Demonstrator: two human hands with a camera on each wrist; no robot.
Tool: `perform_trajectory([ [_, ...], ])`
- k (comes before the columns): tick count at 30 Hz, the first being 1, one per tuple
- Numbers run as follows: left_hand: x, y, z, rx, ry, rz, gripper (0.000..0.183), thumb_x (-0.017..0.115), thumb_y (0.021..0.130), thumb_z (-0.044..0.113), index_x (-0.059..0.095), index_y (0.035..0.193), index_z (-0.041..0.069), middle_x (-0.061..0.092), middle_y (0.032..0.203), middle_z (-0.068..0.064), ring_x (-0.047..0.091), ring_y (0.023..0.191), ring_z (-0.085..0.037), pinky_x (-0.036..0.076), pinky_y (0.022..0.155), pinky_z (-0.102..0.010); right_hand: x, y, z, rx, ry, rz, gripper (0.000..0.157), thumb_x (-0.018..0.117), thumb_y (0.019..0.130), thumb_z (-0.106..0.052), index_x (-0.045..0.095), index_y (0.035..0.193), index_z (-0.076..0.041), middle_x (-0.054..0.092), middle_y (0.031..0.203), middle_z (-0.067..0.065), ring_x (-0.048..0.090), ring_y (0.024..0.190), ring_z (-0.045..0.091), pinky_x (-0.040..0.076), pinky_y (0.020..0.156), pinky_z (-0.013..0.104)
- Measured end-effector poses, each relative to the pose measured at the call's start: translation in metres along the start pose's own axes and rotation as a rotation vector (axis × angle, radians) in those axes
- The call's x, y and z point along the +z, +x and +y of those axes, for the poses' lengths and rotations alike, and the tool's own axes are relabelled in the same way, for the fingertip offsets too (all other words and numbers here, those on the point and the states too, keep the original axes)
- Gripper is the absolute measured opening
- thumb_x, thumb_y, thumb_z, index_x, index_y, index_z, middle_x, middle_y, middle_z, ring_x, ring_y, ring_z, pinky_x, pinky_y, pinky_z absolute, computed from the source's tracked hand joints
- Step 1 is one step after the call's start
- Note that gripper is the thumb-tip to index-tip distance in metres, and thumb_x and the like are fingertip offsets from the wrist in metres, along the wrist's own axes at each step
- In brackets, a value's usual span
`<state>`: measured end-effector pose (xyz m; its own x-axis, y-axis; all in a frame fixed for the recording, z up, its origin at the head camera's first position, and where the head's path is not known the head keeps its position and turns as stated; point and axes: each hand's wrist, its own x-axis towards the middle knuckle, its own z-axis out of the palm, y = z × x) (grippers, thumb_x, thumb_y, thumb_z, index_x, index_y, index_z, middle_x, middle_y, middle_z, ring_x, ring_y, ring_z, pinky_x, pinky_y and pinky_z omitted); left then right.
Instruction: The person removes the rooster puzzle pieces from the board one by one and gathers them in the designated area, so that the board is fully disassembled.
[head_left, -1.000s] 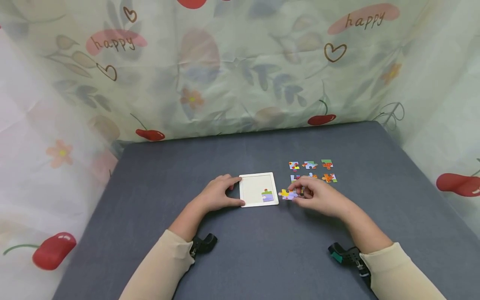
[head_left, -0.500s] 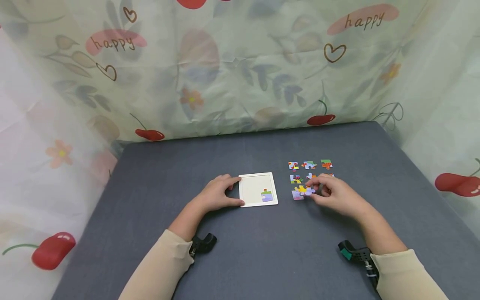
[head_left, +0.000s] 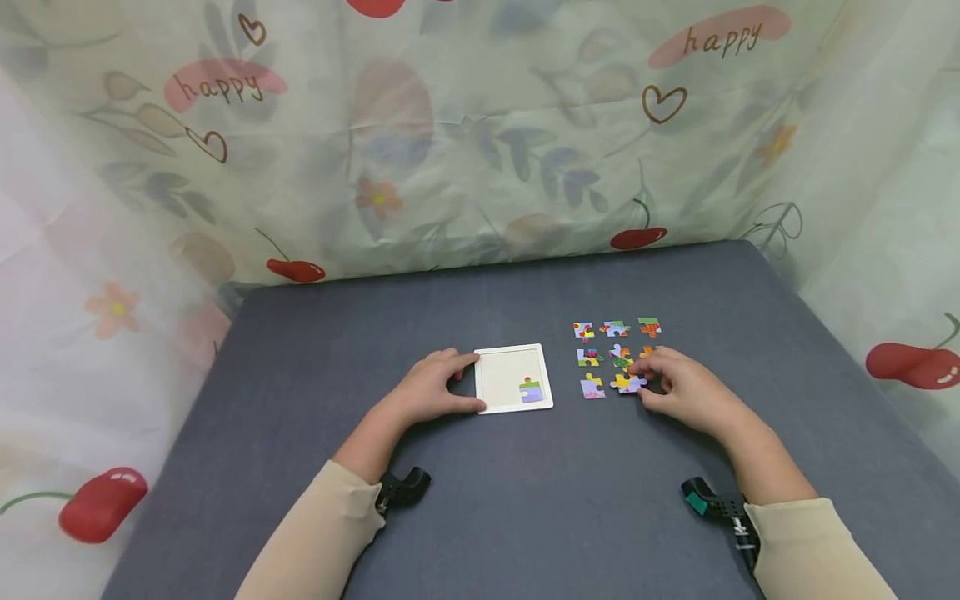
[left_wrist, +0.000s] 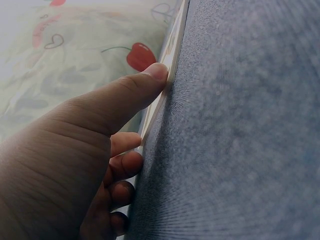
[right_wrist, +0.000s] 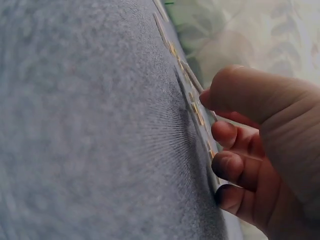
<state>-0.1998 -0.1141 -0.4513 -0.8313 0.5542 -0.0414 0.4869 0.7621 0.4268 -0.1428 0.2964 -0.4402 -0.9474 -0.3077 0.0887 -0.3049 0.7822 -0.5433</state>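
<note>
In the head view a square white puzzle tray (head_left: pixel 498 379) lies on the table with one green-and-purple puzzle piece (head_left: pixel 531 391) in its lower right corner. My left hand (head_left: pixel 427 385) touches the tray's left side, thumb at the near corner and index finger at the far one. The left wrist view shows that thumb resting straight on the tray's edge (left_wrist: pixel 172 65). To the right, my right hand (head_left: pixel 682 385) pinches a yellow-and-purple puzzle piece (head_left: pixel 627 383) between thumb and fingers, low over the table. In the right wrist view this piece (right_wrist: pixel 193 77) appears edge-on and tilted.
Loose puzzle pieces lie in rows beside my right hand, among them a green-and-red one (head_left: pixel 649 326), a pink-and-purple one (head_left: pixel 592 387) and a blue-and-green one (head_left: pixel 615 329). The grey table (head_left: pixel 525 500) ends at a printed curtain (head_left: pixel 472 167) behind.
My right hand has moved right, away from the tray, carrying the yellow-and-purple piece from beside the tray to the near row of loose pieces. The left hand stays at the tray.
</note>
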Motion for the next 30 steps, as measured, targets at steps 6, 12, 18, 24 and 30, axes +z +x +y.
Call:
perform_trajectory([
  [6, 0.0, 0.0, -0.001, 0.002, -0.002, 0.001, 0.081, 0.079, 0.085, 0.056, 0.054, 0.151, 0.015, 0.046, 0.091, 0.001, 0.04, 0.078, -0.016, 0.031, 0.072, -0.033, 0.003, 0.001, 0.003, 0.001, -0.034, -0.004, 0.024, 0.074, 0.089, -0.01, 0.075, 0.113, -0.012, 0.054, 0.097, 0.0, 0.046, 0.074, 0.013, 0.04, 0.066, 0.032],
  [12, 0.001, 0.0, -0.002, 0.006, 0.004, 0.002, 0.082, 0.079, 0.085, 0.057, 0.053, 0.151, 0.016, 0.046, 0.092, 0.001, 0.041, 0.079, -0.016, 0.032, 0.072, -0.033, 0.004, 0.002, 0.003, -0.005, -0.049, -0.001, 0.024, 0.074, 0.087, -0.01, 0.075, 0.111, -0.011, 0.053, 0.094, 0.0, 0.048, 0.078, 0.014, 0.041, 0.068, 0.033],
  [18, -0.001, 0.0, -0.001, 0.006, -0.006, 0.007, 0.082, 0.079, 0.085, 0.056, 0.054, 0.151, 0.014, 0.046, 0.091, 0.001, 0.04, 0.078, -0.016, 0.031, 0.071, -0.033, -0.001, 0.002, 0.001, -0.003, 0.001, 0.023, 0.025, 0.073, 0.09, -0.011, 0.073, 0.114, -0.008, 0.055, 0.098, 0.003, 0.048, 0.076, 0.016, 0.041, 0.069, 0.033],
  [24, -0.001, 0.0, -0.001, -0.002, -0.002, 0.005, 0.083, 0.079, 0.085, 0.057, 0.053, 0.152, 0.015, 0.046, 0.091, 0.001, 0.04, 0.078, -0.016, 0.032, 0.072, -0.033, -0.01, 0.003, -0.005, 0.012, -0.006, 0.051, 0.026, 0.072, 0.092, -0.011, 0.071, 0.117, -0.009, 0.053, 0.097, 0.003, 0.045, 0.069, 0.017, 0.04, 0.065, 0.032],
  [30, 0.001, 0.0, 0.0, -0.004, 0.003, 0.002, 0.082, 0.08, 0.085, 0.057, 0.053, 0.151, 0.016, 0.046, 0.091, 0.001, 0.04, 0.078, -0.016, 0.032, 0.072, -0.033, -0.025, 0.005, -0.02, -0.008, 0.004, 0.089, 0.028, 0.073, 0.092, -0.011, 0.071, 0.12, -0.009, 0.053, 0.095, 0.002, 0.044, 0.067, 0.017, 0.039, 0.063, 0.032],
])
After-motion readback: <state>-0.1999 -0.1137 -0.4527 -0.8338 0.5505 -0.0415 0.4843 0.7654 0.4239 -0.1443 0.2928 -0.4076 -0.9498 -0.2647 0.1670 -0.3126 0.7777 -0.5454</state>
